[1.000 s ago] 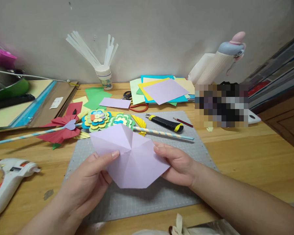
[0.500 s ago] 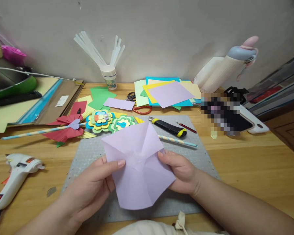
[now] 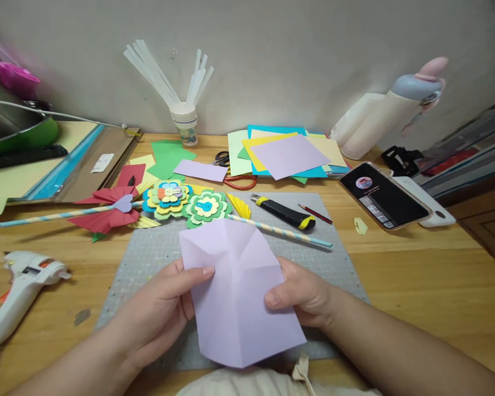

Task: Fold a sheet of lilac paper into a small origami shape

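A creased sheet of light purple paper (image 3: 235,308) is held above the grey cutting mat (image 3: 142,264). My left hand (image 3: 169,297) grips its left edge, thumb on top and fingers behind. On the right edge, my right hand (image 3: 303,291) pinches the sheet the same way, its thumb lying on the surface. Fold lines meet near the sheet's upper middle. Just beyond it lie a green layered paper flower (image 3: 207,208), a blue-and-yellow paper flower (image 3: 169,193) and a striped paper stick (image 3: 284,231). The fingers behind the sheet are mostly hidden.
A white glue gun (image 3: 22,291) lies at the left. A utility knife (image 3: 282,212) and pencil (image 3: 314,213) rest behind the sheet, with a phone (image 3: 396,203) at right. Stacked coloured paper (image 3: 291,157) and a paper cup (image 3: 185,129) of white sticks stand near the wall.
The purple sheet has flattened somewhat and its lower edge reaches nearer to me. My right thumb has moved down from the fold onto the sheet's right part. The left hand keeps its grip.
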Action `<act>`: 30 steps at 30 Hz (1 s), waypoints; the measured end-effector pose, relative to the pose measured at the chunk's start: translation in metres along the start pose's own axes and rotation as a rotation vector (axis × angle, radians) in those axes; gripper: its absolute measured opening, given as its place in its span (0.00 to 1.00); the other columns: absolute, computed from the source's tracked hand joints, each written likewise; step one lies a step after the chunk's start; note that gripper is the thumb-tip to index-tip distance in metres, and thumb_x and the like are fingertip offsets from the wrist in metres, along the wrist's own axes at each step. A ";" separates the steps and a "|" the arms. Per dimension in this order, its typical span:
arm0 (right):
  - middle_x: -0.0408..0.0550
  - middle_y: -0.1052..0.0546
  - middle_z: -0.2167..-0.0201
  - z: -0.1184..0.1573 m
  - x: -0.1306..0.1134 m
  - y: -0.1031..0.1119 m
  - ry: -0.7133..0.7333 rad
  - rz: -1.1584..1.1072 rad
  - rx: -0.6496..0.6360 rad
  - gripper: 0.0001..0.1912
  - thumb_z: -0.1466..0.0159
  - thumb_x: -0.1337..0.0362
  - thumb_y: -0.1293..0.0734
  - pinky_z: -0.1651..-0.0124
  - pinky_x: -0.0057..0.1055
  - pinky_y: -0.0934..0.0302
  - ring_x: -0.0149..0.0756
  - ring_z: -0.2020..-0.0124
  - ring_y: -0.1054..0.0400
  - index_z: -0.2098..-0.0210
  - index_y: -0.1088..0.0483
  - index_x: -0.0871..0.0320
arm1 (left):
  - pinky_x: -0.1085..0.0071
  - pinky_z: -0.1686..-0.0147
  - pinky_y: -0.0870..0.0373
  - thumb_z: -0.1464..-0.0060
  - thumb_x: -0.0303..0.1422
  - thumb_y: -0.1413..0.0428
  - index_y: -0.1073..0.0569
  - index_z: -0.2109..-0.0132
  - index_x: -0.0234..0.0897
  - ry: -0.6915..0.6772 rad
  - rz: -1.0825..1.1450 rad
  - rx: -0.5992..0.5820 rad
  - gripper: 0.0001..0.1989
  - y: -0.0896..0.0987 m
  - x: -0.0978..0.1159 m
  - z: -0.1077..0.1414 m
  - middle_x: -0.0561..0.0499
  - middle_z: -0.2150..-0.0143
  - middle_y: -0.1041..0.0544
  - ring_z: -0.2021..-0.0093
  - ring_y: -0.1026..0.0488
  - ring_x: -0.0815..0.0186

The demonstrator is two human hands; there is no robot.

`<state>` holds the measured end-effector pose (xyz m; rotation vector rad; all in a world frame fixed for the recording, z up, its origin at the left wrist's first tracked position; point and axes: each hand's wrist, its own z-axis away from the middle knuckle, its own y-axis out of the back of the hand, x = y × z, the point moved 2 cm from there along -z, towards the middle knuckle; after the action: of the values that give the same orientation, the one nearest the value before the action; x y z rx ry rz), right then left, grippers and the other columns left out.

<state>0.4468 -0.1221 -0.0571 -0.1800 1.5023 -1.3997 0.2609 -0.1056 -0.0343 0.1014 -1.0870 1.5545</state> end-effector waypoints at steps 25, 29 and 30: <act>0.43 0.21 0.55 -0.004 0.000 0.008 0.266 0.387 0.222 0.21 0.47 0.67 0.24 0.44 0.38 0.38 0.38 0.51 0.29 0.54 0.26 0.53 | 0.71 0.64 0.23 0.51 0.28 0.36 0.26 0.46 0.38 0.106 -0.030 0.031 0.23 0.000 -0.007 -0.001 0.44 0.56 0.18 0.58 0.20 0.57; 0.43 0.23 0.51 -0.007 0.004 0.006 0.355 0.393 0.368 0.25 0.46 0.66 0.24 0.45 0.35 0.37 0.37 0.49 0.30 0.51 0.31 0.51 | 0.73 0.67 0.24 0.51 0.28 0.36 0.25 0.48 0.37 0.099 0.004 0.048 0.21 0.002 -0.007 -0.001 0.45 0.58 0.18 0.64 0.20 0.60; 0.44 0.24 0.50 -0.007 0.004 0.006 0.390 0.379 0.403 0.26 0.46 0.65 0.24 0.46 0.35 0.37 0.37 0.48 0.30 0.50 0.33 0.51 | 0.73 0.67 0.24 0.50 0.28 0.36 0.25 0.48 0.37 0.093 0.013 0.044 0.21 0.002 -0.007 -0.001 0.44 0.59 0.18 0.65 0.20 0.61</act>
<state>0.4425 -0.1183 -0.0654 0.6286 1.4264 -1.4374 0.2623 -0.1093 -0.0399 0.0508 -0.9825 1.5796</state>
